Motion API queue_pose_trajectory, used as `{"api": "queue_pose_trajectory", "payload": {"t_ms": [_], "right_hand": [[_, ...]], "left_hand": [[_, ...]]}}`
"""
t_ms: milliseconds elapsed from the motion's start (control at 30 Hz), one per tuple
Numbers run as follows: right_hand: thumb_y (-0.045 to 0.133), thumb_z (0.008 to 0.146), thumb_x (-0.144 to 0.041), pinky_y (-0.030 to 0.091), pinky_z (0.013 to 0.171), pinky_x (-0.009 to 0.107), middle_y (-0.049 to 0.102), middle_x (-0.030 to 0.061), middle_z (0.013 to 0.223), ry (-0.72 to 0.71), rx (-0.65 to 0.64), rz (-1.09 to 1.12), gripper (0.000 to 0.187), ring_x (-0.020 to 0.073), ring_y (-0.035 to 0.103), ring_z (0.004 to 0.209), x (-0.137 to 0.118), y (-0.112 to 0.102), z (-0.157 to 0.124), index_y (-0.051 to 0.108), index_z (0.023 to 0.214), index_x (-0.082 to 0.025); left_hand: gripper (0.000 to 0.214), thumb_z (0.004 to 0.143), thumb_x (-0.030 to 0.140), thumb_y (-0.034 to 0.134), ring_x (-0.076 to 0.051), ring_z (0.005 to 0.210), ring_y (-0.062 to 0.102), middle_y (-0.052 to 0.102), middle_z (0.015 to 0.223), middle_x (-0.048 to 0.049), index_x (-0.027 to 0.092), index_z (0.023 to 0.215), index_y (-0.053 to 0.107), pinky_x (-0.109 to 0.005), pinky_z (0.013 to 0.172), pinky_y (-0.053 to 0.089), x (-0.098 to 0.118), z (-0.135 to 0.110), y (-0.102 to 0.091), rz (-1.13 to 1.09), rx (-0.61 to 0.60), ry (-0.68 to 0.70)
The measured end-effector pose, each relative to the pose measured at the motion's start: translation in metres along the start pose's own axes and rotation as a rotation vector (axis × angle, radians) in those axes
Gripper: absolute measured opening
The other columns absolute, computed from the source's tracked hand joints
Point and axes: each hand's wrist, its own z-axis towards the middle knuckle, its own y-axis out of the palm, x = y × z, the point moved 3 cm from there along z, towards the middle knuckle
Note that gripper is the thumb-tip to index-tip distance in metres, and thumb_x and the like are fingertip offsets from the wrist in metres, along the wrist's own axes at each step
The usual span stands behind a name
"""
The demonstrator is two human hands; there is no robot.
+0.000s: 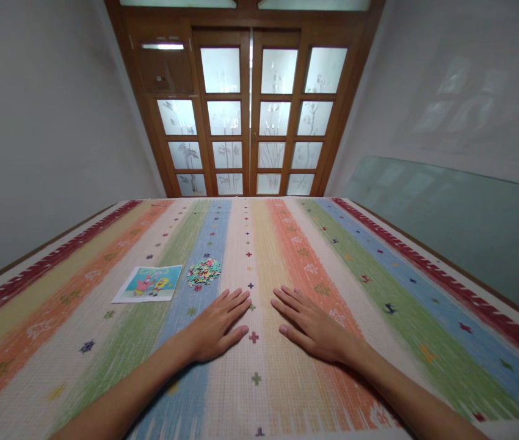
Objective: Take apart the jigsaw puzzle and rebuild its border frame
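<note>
Both of my hands rest flat, palms down, on a striped cloth [259,366]. My left hand [220,324] has its fingers stretched forward and holds nothing. Just beyond its fingertips lies a heap of small multicoloured jigsaw puzzle pieces [203,272]. Left of the heap is a printed picture sheet [149,283] showing a pink and a yellow cartoon figure on a blue-green ground. On the yellow and orange stripes, my right hand [308,321] lies with fingers extended and thumb apart, touching only the cloth. A gap separates the two hands.
The cloth covers a wide flat surface reaching to wooden doors [250,116] with frosted glass panes. A plain wall [49,122] stands on the left. Along the right side a pale green glassy panel [461,214] leans by the wall.
</note>
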Motion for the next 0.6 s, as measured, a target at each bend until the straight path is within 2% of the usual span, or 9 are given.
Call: {"api": "queue_pose_trajectory", "payload": {"t_ms": [200,467,600], "right_hand": [[0.040,0.107,-0.051,0.021,0.128,0.053,0.025,0.0071,0.167,0.006,0.002,0.008,0.059,0.0271,0.022,0.156,0.0004,-0.0001,-0.0002,0.034,0.161,-0.026],[0.038,0.107,-0.052,0.021,0.128,0.053,0.027,0.0081,0.167,0.017,-0.025,0.001,0.059,0.0274,0.023,0.156,-0.0014,-0.0028,0.0011,0.036,0.160,-0.025],[0.038,0.108,-0.051,0.021,0.128,0.053,0.027,0.0076,0.168,0.015,-0.023,0.001,0.059,0.0272,0.022,0.156,-0.0011,-0.0024,0.0008,0.035,0.160,-0.025]], "left_hand": [[0.059,0.109,0.049,0.037,-0.027,0.154,0.028,0.030,0.166,-0.0085,0.027,0.163,0.026,-0.053,0.127,0.023,0.0005,0.0003,-0.0006,-0.007,0.008,0.010],[0.058,0.108,0.050,0.037,-0.028,0.153,0.031,0.034,0.164,-0.0109,0.022,0.159,0.035,-0.053,0.126,0.025,0.0023,0.0009,-0.0015,0.004,-0.009,-0.015],[0.054,0.107,0.047,0.041,-0.028,0.151,0.036,0.042,0.161,-0.0107,0.022,0.155,0.042,-0.052,0.124,0.030,0.0011,0.0017,-0.0041,0.013,0.031,0.011]]}}
